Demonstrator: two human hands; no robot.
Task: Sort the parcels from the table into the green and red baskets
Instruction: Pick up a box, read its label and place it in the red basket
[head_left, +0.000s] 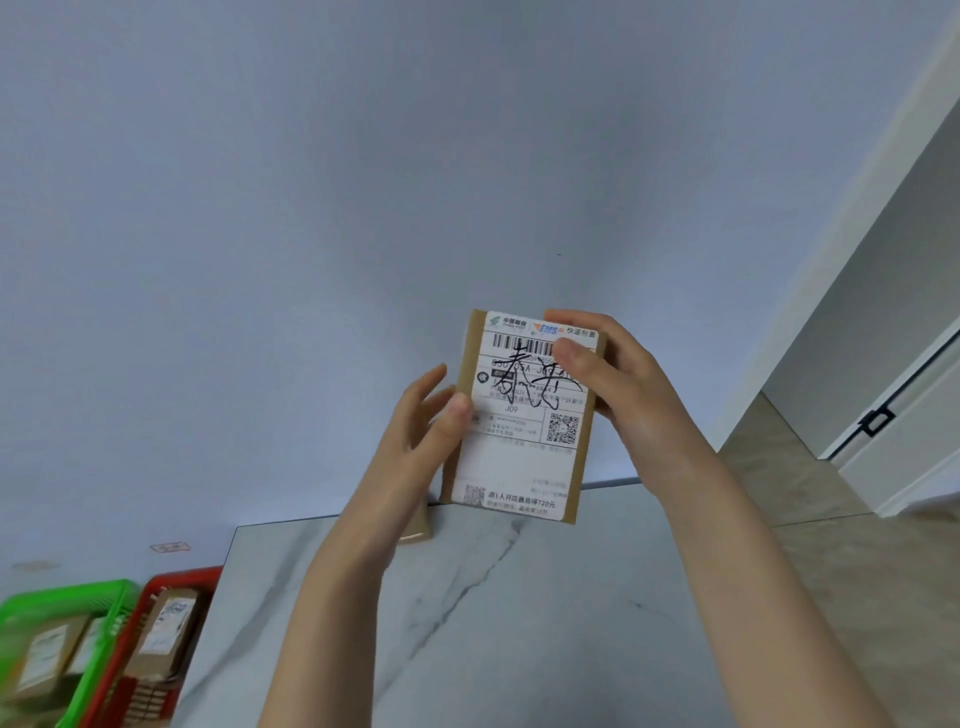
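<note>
I hold a small brown cardboard parcel (519, 457) upright above the table, its white shipping label with black handwriting facing me. My right hand (613, 384) grips its upper right corner, thumb across the label. My left hand (431, 415) pinches its left edge with the thumb on the front, the fingers stretched out behind. Another brown parcel (415, 530) lies on the marble table (519, 623), mostly hidden behind my left wrist. The green basket (78, 613) and the red basket (182, 577) sit low at the left, both holding parcels.
The baskets stand side by side on the floor against the table's left edge. A pale blue wall fills the background. At the right are beige floor tiles (779, 457) and a white door with a black handle (878, 421).
</note>
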